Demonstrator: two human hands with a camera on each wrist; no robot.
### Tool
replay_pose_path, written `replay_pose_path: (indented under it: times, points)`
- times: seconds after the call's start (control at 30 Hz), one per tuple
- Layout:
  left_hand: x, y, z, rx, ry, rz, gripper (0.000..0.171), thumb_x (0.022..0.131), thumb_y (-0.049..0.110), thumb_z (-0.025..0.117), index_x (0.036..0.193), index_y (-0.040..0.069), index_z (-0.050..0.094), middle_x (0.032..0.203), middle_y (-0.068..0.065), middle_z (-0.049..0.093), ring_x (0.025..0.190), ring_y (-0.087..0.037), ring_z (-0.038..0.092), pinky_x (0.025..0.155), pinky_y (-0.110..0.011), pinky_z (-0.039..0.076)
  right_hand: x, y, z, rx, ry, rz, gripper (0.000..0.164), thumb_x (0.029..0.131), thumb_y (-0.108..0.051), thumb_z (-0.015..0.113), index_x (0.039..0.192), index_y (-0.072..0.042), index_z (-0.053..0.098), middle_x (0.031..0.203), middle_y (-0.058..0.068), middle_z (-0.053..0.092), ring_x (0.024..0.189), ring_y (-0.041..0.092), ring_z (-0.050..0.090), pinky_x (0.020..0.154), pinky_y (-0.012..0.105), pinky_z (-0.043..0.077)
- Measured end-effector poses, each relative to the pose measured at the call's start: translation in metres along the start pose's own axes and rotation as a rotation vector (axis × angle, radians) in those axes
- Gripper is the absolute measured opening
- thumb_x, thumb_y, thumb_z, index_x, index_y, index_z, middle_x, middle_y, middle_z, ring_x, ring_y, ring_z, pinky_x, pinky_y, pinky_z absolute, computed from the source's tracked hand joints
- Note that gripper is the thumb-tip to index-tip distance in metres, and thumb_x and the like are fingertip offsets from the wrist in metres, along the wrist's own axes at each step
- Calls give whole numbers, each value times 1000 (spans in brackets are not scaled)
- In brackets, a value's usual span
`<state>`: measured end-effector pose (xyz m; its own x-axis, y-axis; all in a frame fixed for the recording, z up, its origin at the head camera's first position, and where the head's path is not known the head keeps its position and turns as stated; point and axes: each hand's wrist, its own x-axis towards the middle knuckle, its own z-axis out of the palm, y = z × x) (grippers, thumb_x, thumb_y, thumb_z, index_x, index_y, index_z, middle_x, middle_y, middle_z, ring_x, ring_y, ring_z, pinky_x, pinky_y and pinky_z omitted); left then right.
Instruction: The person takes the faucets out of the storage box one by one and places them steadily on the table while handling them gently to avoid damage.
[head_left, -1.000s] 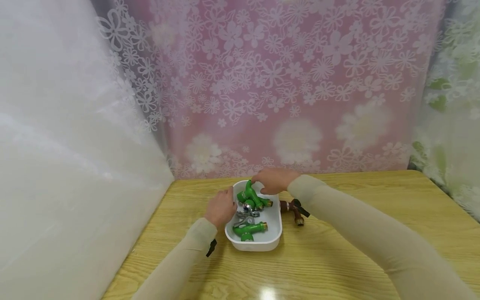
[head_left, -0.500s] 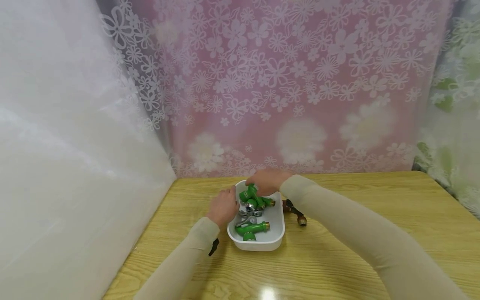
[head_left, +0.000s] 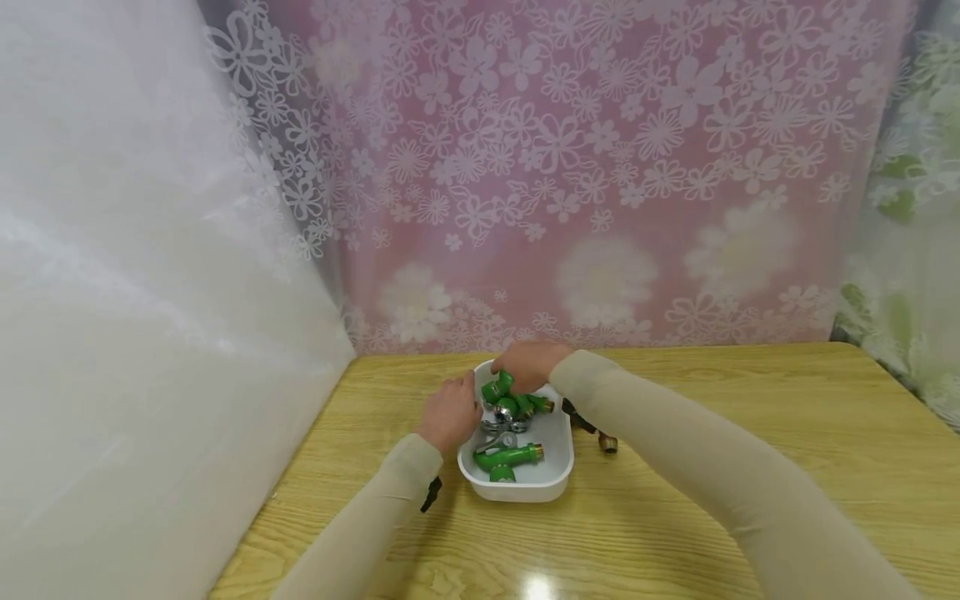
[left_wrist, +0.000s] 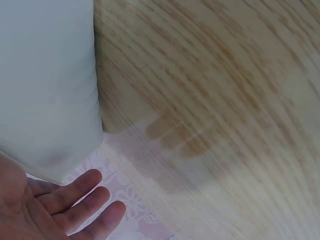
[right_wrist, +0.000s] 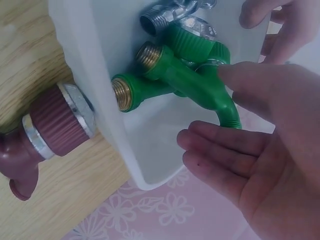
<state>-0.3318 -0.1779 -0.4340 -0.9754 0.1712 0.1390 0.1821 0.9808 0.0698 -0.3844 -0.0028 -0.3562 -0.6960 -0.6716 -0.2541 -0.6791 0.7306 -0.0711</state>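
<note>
A white plastic tub stands on the table with green and chrome faucets in it. My left hand holds its left rim; in the right wrist view the thumb lies over the inside and the fingers stay outside. At the far end, my right hand pinches a green faucet near its spout, thumb on top, other fingers extended below. That faucet lies across another green faucet, both with brass threaded ends. Nearer me in the tub are a chrome faucet and a green faucet.
A dark brown faucet lies on the wooden table against the tub's right side, partly hidden by my right sleeve in the head view. A pink floral curtain hangs behind the table, and a white sheet on the left.
My right hand has moved left and closed in over the green faucet at the far end, covering and shifting it. The left hand keeps its place on the rim. The view has drifted slightly.
</note>
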Motion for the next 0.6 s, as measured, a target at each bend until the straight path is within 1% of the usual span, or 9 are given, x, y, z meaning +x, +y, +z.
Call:
replay_pose_path:
  times: [0.27, 0.43, 0.5, 0.6]
  points:
    - [0, 2, 0, 7, -20, -21, 54, 99, 24, 59, 146, 3, 43, 121, -14, 67, 109, -28, 65, 76, -43, 60, 10, 0, 4, -9, -43, 17, 53, 96, -16, 66, 147, -15, 53, 142, 6, 60, 125, 23, 60, 102, 41, 51]
    - [1, 1, 1, 22, -18, -14, 54, 100, 25, 58, 147, 3, 42, 120, -14, 68, 108, -28, 65, 75, -43, 60, 15, -3, 7, -18, -60, 42, 52, 96, -19, 67, 146, -17, 54, 142, 4, 60, 126, 22, 59, 102, 41, 51]
    - [1, 1, 1, 22, -10, -11, 53, 99, 24, 59, 145, 3, 43, 118, -14, 68, 107, -28, 66, 74, -43, 60, 16, -5, 7, -26, -61, 56, 52, 95, -19, 67, 146, -19, 55, 142, 3, 60, 127, 22, 59, 103, 43, 50]
    - [1, 0, 2, 16, 0, -12, 50, 99, 23, 59, 143, 4, 45, 115, -14, 69, 104, -28, 66, 73, -42, 60, 17, -7, 8, -28, -57, 89, 54, 95, -19, 68, 147, -21, 54, 143, 2, 59, 128, 22, 58, 105, 48, 47]
